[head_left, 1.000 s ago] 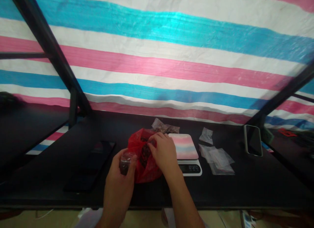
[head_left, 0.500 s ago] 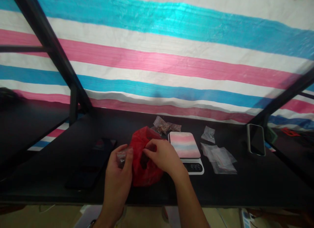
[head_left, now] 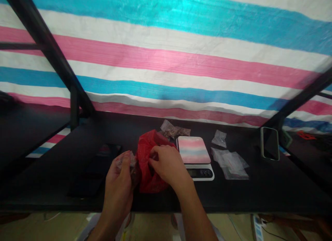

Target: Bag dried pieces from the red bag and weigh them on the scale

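My left hand (head_left: 119, 178) is closed around a small clear zip bag (head_left: 131, 161), with something dark in its lower part. Right beside it stands a crumpled red plastic bag (head_left: 145, 149), its mouth gaping upward. At that mouth my right hand (head_left: 168, 163) has its thumb and fingers bent together and partly inside; what they pinch is hidden. Just to the right lies a white kitchen scale (head_left: 194, 151) with a pink and blue striped top. Behind the red bag rest filled clear bags (head_left: 172, 130) of small brownish pieces.
Flat clear zip bags (head_left: 230, 165) and a small crumpled clear bag (head_left: 220, 138) lie right of the scale. Farther right is a phone (head_left: 270, 143). A dark flat object (head_left: 95, 172) lies at left. Black metal posts (head_left: 54, 61) and a striped sheet (head_left: 166, 54) bound the black table (head_left: 259, 196).
My left hand has shifted slightly left and turned, so more of the small clear bag shows. My right hand stays at the red bag's mouth. The view has shifted a little.
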Demonstrator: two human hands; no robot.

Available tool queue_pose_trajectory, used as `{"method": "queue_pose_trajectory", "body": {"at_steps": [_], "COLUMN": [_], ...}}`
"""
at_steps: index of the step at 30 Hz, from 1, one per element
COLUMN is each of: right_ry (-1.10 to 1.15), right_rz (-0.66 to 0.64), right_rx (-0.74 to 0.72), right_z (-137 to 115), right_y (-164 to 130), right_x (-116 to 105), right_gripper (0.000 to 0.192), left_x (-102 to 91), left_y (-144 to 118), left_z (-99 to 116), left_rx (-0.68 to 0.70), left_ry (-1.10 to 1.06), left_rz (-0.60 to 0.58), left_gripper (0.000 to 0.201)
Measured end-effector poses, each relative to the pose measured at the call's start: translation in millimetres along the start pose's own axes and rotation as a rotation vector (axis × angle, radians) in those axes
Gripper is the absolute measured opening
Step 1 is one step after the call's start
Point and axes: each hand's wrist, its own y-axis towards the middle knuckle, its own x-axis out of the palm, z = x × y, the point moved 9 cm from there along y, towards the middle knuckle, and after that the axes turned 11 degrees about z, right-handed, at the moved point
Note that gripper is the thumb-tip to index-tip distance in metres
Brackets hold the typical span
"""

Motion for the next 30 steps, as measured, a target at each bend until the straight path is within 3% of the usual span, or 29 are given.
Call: {"method": "queue_pose_trajectory", "body": {"at_steps": [4,7,9,11,13,15,17,20,25,30], "right_ry": [0.149,0.261,0.331,0.414,0.495,0.563,0.631,0.735,0.847,0.796], "right_rz": [-0.008,-0.002,0.005,0.014,0.027,0.037,0.039,0.054,0.196,0.273], "right_rx": [0.037,0.068,0.078,0.094,0.119,0.138,0.145,0.156,0.156,0.010], "right_z": [3,11,17,22,27,31,33,38,41,13], "right_y": [-1,0,0,1,2,3,3,2,-3,-11], "right_x": [1,1,0,-2,-5,-9,-14,-24,-52,-71], "right_gripper": [0.012,0.010,0.010,0.011,0.014,0.017,0.018,0.017,0.016,0.008], "left_x": [0.7,-2.4,-3.1,-4.3,-6.5,-8.7,-6.0,3.7,20.8,24.9], "left_y": [0,7,12,13,3,-15,-30,-40,-34,-26], "left_z": [3,3,6,18,38,52,53,43,25,19], "left_rx": [-0.016,0.031,0.108,0.295,0.581,0.833,0.954,0.971,0.834,0.720], "left_ry": [-0.040,-0.010,0.049,0.137,0.216,0.260,0.296,0.390,0.471,0.511], "left_rz": [0.014,0.012,-0.017,-0.031,-0.006,0.029,-0.001,-0.080,-0.188,-0.194], "left_gripper": [0.012,0.009,0.020,0.037,0.047,0.047,0.045,0.044,0.054,0.058]}}
